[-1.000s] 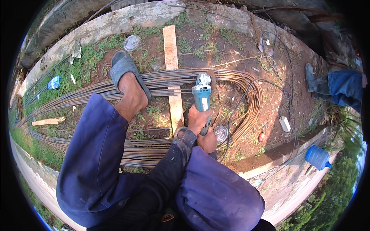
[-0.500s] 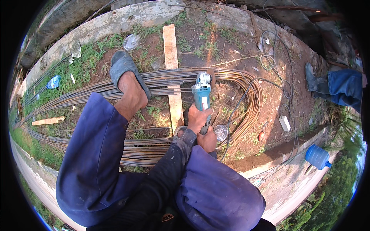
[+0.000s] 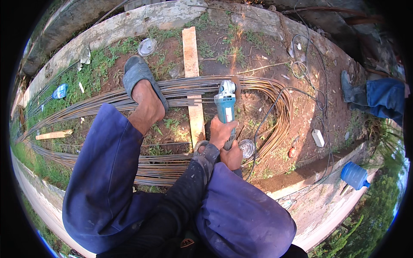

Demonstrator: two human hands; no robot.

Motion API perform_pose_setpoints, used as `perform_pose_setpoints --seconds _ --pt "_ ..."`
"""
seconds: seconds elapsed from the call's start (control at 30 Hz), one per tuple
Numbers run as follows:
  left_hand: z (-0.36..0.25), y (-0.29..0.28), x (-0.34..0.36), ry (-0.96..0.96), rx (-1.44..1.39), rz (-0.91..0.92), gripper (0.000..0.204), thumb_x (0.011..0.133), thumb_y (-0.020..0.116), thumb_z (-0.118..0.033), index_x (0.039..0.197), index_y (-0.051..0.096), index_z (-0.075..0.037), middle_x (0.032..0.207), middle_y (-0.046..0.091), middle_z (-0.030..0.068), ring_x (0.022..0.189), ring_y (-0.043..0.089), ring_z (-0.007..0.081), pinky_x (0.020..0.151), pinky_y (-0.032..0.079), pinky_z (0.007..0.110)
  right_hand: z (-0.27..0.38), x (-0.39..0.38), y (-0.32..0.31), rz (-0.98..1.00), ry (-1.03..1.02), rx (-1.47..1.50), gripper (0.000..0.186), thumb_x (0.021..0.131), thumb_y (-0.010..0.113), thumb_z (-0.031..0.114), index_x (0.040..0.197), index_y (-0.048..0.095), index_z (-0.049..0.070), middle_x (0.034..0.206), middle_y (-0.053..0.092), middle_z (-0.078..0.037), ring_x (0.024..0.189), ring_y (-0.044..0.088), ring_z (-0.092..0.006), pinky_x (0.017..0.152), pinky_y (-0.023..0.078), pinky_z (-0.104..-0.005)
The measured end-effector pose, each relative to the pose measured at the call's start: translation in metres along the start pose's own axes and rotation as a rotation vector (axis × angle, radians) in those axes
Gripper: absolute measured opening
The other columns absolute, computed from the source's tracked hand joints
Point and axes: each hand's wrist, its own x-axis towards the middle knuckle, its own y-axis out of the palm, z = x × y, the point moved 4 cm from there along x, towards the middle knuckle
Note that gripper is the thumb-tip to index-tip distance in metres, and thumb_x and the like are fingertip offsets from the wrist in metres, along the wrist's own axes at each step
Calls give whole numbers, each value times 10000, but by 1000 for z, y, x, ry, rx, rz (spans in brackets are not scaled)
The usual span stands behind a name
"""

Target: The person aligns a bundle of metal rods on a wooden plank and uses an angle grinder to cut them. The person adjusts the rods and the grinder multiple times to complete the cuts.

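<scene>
A teal angle grinder [image 3: 225,109] is held over a bent bundle of thin, rusty steel bars [image 3: 275,96]. My left hand [image 3: 220,131] is wrapped round its body, and my right hand [image 3: 232,155] grips the rear end beside my right knee. The cutting disc [image 3: 236,86] meets the bars at the far side of the bundle, where orange sparks [image 3: 235,51] fly away from me. Under the bars lies a wooden plank [image 3: 195,116]. My left foot, in a grey sandal [image 3: 140,75], presses on the bars left of the plank.
A black cable [image 3: 263,118] loops over the bars to the right. A clear plastic cup [image 3: 247,148] sits by my right hand. Farther right are another person's boot [image 3: 355,92], a white block [image 3: 318,138] and a blue water jug [image 3: 354,175]. A low concrete wall [image 3: 142,20] curves behind.
The spray of sparks behind the disc is longer and brighter. Both hands, the grinder and my foot stay almost where they were.
</scene>
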Motion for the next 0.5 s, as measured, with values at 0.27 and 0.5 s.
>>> perform_pose_setpoints --seconds 0.27,0.5 --pt "4 0 0 17 -44 -14 372 697 785 -219 942 662 33 826 703 145 741 684 234 693 539 391 -2 0 2 20 6 -36 394 741 772 316 866 567 3 820 672 -314 828 651 -527 722 515 -567" --pt "16 0 -2 32 -9 -9 406 689 796 -233 949 654 44 828 705 151 755 694 248 696 542 393 -14 -4 7 12 -8 -48 391 738 770 325 874 565 22 801 677 -302 822 662 -512 716 522 -563"
